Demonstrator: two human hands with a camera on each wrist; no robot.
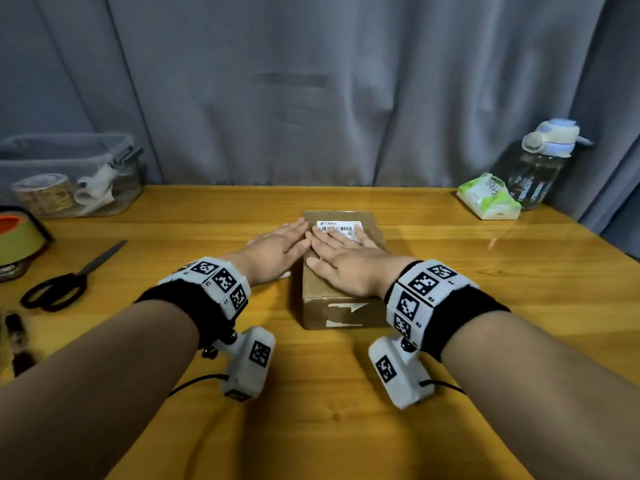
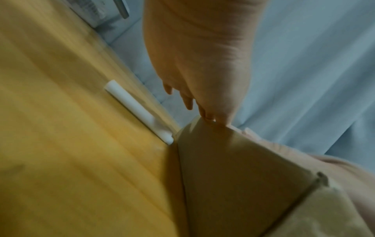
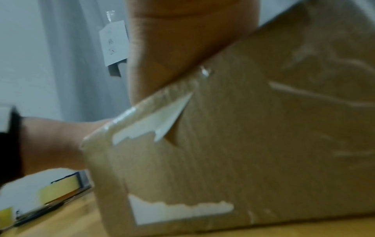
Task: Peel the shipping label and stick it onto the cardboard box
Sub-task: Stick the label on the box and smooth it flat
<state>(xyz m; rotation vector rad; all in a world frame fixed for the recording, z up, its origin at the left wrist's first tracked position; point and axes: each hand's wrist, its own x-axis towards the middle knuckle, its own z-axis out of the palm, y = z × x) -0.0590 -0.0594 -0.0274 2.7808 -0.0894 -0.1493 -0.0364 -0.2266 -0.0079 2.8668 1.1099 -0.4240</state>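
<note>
A brown cardboard box [image 1: 311,306] lies in the middle of the wooden table. A white shipping label [image 1: 337,225] with a barcode lies flat on the far part of its top. My right hand [image 1: 346,261] presses flat on the box top, its straight fingers covering the label's near half. My left hand [image 1: 277,247] lies flat along the box's left side, fingertips touching the top's left edge. The left wrist view shows the left hand [image 2: 198,64] above the box [image 2: 233,176], with a white paper strip [image 2: 138,110] on the table beside it. The box's near face [image 3: 243,152] bears torn white label remnants.
Black scissors [image 1: 69,278] and a tape dispenser [image 1: 17,237] lie at the left. A clear container [image 1: 69,174] with tape rolls stands at the back left. A tissue pack [image 1: 488,197] and a water bottle [image 1: 543,161] stand at the back right. A grey curtain hangs behind.
</note>
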